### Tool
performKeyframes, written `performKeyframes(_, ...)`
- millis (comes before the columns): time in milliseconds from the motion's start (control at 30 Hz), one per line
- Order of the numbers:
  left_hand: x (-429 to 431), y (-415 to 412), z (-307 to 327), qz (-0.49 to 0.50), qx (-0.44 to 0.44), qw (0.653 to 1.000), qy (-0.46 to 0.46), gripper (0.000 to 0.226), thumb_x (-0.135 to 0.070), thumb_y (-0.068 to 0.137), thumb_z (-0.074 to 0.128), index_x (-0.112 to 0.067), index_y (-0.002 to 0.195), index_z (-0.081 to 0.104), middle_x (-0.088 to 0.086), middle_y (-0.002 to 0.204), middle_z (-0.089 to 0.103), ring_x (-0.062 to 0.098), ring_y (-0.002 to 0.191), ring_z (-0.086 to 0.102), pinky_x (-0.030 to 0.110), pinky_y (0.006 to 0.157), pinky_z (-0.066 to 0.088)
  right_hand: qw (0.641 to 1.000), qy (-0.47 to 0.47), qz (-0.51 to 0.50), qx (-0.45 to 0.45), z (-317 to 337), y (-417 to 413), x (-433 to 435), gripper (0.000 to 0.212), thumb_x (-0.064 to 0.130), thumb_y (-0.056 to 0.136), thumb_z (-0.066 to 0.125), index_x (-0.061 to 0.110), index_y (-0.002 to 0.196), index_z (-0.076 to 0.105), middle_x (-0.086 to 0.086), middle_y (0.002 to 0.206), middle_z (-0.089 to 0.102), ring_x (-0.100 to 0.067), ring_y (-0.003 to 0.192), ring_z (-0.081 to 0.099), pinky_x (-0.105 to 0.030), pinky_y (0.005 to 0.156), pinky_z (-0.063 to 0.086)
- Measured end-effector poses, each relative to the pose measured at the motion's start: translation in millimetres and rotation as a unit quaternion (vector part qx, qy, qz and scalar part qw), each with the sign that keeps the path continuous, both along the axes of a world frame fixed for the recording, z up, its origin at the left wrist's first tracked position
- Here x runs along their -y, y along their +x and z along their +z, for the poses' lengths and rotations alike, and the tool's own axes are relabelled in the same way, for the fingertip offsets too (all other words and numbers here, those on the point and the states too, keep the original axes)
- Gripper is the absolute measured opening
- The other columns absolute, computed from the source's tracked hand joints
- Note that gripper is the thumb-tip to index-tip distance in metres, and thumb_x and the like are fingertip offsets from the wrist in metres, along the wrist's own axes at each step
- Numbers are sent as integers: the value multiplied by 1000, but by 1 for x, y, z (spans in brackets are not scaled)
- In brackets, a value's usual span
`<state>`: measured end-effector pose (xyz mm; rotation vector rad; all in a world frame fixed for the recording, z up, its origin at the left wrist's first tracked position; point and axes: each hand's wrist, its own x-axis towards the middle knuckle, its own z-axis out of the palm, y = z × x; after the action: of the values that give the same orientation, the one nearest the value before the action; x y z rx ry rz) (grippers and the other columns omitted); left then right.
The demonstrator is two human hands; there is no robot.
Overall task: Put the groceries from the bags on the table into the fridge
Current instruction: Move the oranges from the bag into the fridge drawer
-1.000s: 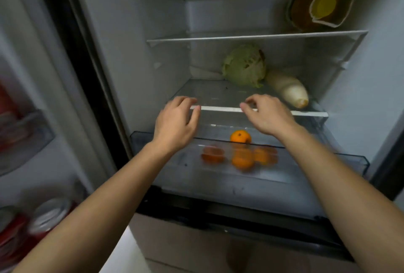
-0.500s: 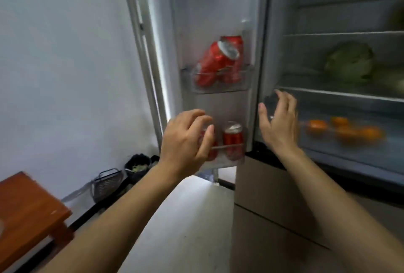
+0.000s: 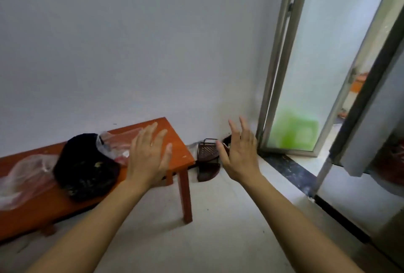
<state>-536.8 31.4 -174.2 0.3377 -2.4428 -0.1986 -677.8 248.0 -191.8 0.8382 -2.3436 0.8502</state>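
Left hand [image 3: 148, 159] and right hand [image 3: 239, 154] hover empty, fingers spread, by the worktop [image 3: 178, 143] where the black bag [image 3: 85, 167] and a clear bag [image 3: 28, 176] lie, so it is probably best to grip one bag by its gathered neck.

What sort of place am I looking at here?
Probably a home, near the kitchen: a low wooden table with grocery bags, an open fridge door, and a frosted glass door.

One wide head-worn camera looked forward and down into the room's corner, over the orange table [image 3: 181, 148] at left. Both forearms [image 3: 105, 218] entered from the bottom edge, close to the lens, and the fridge door [image 3: 371, 132] cut the right edge.
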Motion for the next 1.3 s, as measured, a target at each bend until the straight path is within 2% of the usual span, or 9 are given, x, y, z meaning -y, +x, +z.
performKeyframes(133,74,8,-28,82,46,996,-6,57,-46,96,34,-12,136,56,16,146,48,34,134,44,53,104,38,996,26,71,37,-31,-19,79,66,50,98,46,20,153,24,-17,160,23,-33,145,28,-50,115,29)
performKeyframes(267,140,-15,-46,146,102,984,-6,57,-48,97,34,-14,137,53,12,152,41,31,140,38,50,110,34,991,34,117,63,-53,-63,154,65,51,98,39,12,149,35,-20,153,38,-34,140,38,-49,114,37)
performKeyframes(433,205,-62,-50,186,153,970,25,58,-49,99,32,-15,143,48,10,157,35,29,144,32,49,116,31,977,62,169,112,-65,-131,235,56,42,101,51,11,147,43,-13,145,48,-28,133,46,-41,106,42)
performKeyframes(533,243,-88,-52,191,159,968,27,52,-44,101,38,-15,142,49,8,157,35,26,144,32,46,116,30,964,90,210,135,-64,-166,283,49,37,102,50,13,145,44,-9,142,50,-26,129,49,-40,100,46)
performKeyframes(700,298,-115,-71,211,156,959,108,49,-40,102,43,-14,143,47,4,157,33,23,144,31,43,116,32,939,133,269,166,-78,-194,359,44,25,103,47,13,145,45,-9,140,52,-27,123,55,-37,98,47)
performKeyframes(833,347,-138,-101,202,190,949,152,49,-37,103,43,-12,145,44,6,156,32,23,145,30,37,114,33,916,186,296,196,-99,-207,418,38,20,105,42,17,142,50,-6,139,55,-23,119,58,-31,96,47)
performKeyframes(1100,455,-202,-167,102,245,934,240,41,-29,103,42,-12,140,47,2,145,41,20,130,44,32,103,39,897,245,267,253,-160,-230,521,37,12,102,44,16,136,57,-6,133,61,-22,118,59,-35,100,51)
performKeyframes(1200,485,-215,-189,74,268,919,280,33,-24,103,44,-11,132,52,3,135,48,20,119,51,30,94,43,871,278,264,307,-181,-229,559,40,8,101,43,12,139,55,-10,136,60,-26,121,59,-40,101,51)
performKeyframes(1300,505,-221,-213,52,292,901,316,30,-24,103,45,-13,128,55,4,129,51,22,110,57,35,89,47,844,324,250,348,-204,-224,591,46,5,98,44,18,141,53,-9,137,62,-29,122,60,-43,99,52)
